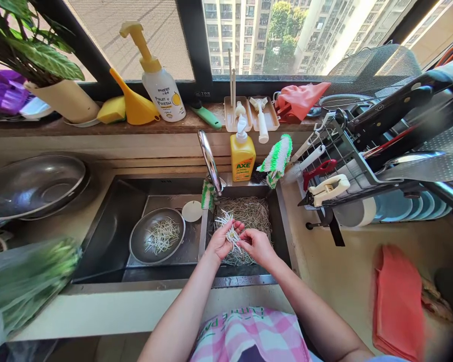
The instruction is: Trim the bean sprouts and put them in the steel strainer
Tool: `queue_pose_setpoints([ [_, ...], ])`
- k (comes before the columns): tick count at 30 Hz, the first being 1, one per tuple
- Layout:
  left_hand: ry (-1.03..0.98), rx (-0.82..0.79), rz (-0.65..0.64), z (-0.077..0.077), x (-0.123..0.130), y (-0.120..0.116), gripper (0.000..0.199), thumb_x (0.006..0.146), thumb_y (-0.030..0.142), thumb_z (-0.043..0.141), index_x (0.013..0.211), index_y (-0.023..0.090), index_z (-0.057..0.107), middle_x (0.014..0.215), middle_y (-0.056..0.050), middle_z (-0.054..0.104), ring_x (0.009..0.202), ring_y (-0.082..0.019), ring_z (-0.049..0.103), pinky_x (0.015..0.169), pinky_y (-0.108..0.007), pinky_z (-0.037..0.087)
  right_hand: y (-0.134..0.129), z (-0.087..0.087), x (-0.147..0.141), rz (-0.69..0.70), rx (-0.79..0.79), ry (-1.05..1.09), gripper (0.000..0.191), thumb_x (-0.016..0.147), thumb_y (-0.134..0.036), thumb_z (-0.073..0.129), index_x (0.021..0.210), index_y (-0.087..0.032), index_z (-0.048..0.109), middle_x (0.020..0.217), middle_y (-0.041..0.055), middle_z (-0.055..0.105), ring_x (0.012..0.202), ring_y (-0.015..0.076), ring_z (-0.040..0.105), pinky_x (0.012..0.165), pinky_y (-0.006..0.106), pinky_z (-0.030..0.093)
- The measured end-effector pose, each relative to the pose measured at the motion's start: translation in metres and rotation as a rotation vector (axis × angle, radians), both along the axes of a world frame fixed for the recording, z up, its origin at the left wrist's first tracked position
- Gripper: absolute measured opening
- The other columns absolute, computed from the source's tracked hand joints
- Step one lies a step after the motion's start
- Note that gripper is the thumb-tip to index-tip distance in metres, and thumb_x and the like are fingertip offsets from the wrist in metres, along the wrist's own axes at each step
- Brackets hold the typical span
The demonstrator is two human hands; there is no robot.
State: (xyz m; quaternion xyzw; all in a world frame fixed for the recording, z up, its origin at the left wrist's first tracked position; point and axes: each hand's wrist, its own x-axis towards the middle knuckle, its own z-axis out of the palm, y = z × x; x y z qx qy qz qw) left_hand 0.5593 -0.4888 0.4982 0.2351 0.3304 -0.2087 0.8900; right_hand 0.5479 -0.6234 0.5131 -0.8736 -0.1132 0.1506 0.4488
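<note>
My left hand (222, 242) is closed around a small bunch of bean sprouts (224, 218), whose white stems stick out past the fingers. Close beside it, my right hand (258, 245) pinches at the bunch with thumb and fingertips; the exact strand between them is too small to make out. Both hands hover over the right sink basin, where a mass of bean sprouts (251, 213) fills the bottom. In the left basin a round metal bowl (135, 240) holds a smaller heap of white sprouts (162, 235). A small white dish (192, 211) lies just right of that bowl.
A curved faucet (209, 161) rises behind the divider, with a green-striped cloth (207, 195) below it. Behind the sink stands a yellow soap bottle (243, 158). A crowded dish rack (357, 146) borders the right; a large wok (41, 183) and bagged greens (33, 274) sit left.
</note>
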Motion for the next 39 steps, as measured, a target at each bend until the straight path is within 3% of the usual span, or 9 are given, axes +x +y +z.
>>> queue_pose_setpoints([
  [4,0.025,-0.025,0.067,-0.001,0.0,-0.002,0.005,0.075,0.015,0.055,0.08,0.013,0.057,0.076,-0.003,0.063,0.075,-0.014,0.061,0.076,-0.034,0.048,0.0,-0.003,0.0,0.007,-0.077,-0.022,0.005,0.067,-0.016,0.055,0.063,-0.017,0.055,0.061,-0.0005,0.056,0.056,0.0105,0.046,0.053,0.02,0.031],
  [9,0.017,-0.052,0.138,0.001,0.003,0.0,0.002,0.074,0.015,0.057,0.075,0.015,0.057,0.067,0.002,0.061,0.063,-0.008,0.059,0.08,-0.035,0.047,-0.005,-0.011,-0.002,-0.041,-0.069,0.123,0.002,0.062,-0.017,0.055,0.06,-0.016,0.055,0.054,-0.002,0.053,0.049,0.0081,0.041,0.047,0.019,0.028],
  [12,0.005,-0.07,0.163,0.002,0.007,0.005,0.001,0.074,0.015,0.057,0.074,0.015,0.057,0.061,0.004,0.059,0.057,-0.006,0.057,0.08,-0.034,0.047,-0.014,-0.014,-0.004,-0.082,0.026,0.284,0.001,0.059,-0.017,0.054,0.059,-0.015,0.054,0.051,-0.0039,0.049,0.045,0.0064,0.037,0.043,0.018,0.025],
  [15,-0.027,-0.021,0.157,0.0,0.007,0.009,0.005,0.074,0.015,0.057,0.078,0.015,0.057,0.062,0.004,0.059,0.057,-0.007,0.057,0.078,-0.035,0.047,-0.027,-0.012,-0.004,-0.125,0.264,0.528,0.008,0.06,-0.022,0.054,0.06,-0.016,0.048,0.046,-0.0065,0.042,0.041,0.005,0.032,0.04,0.017,0.023],
  [19,-0.048,0.134,-0.025,-0.007,-0.003,0.004,0.015,0.068,0.018,0.063,0.082,0.014,0.057,0.067,0.0,0.061,0.063,-0.011,0.059,0.071,-0.034,0.049,-0.037,-0.002,0.003,-0.189,0.519,0.698,0.019,0.06,-0.031,0.057,0.059,-0.017,0.044,0.044,-0.0082,0.037,0.038,0.0038,0.028,0.037,0.017,0.021],
  [23,-0.094,0.223,-0.279,-0.006,-0.018,-0.013,0.027,0.065,0.028,0.067,0.084,0.012,0.059,0.077,-0.007,0.063,0.066,-0.015,0.06,0.061,-0.029,0.047,-0.028,0.0,0.011,-0.308,0.544,0.635,0.021,0.058,-0.033,0.06,0.059,-0.017,0.046,0.045,-0.0073,0.041,0.038,0.0038,0.03,0.037,0.017,0.022],
  [28,-0.293,0.281,-0.331,0.0,-0.024,-0.023,0.038,0.061,0.03,0.069,0.091,0.011,0.059,0.077,-0.007,0.063,0.065,-0.013,0.057,0.061,-0.024,0.043,-0.013,-0.006,0.012,-0.449,0.554,0.544,0.025,0.058,-0.038,0.062,0.065,-0.017,0.05,0.046,-0.0056,0.045,0.039,0.0058,0.036,0.039,0.019,0.029],
  [35,-0.355,0.408,-0.346,-0.004,-0.022,-0.017,0.036,0.056,0.027,0.072,0.084,0.012,0.057,0.073,-0.003,0.061,0.061,-0.011,0.053,0.058,-0.022,0.039,-0.022,-0.006,0.011,-0.372,0.559,0.546,0.029,0.062,-0.043,0.06,0.069,-0.016,0.054,0.054,-0.0023,0.052,0.044,0.0074,0.043,0.043,0.02,0.035],
  [39,-0.382,0.423,-0.405,0.002,-0.02,-0.014,0.032,0.056,0.027,0.071,0.08,0.012,0.056,0.068,-0.001,0.059,0.059,-0.011,0.053,0.059,-0.023,0.04,-0.034,-0.005,0.018,-0.212,0.449,0.52,0.025,0.065,-0.04,0.06,0.068,-0.016,0.054,0.052,-0.0038,0.049,0.043,0.0066,0.042,0.042,0.019,0.033],
])
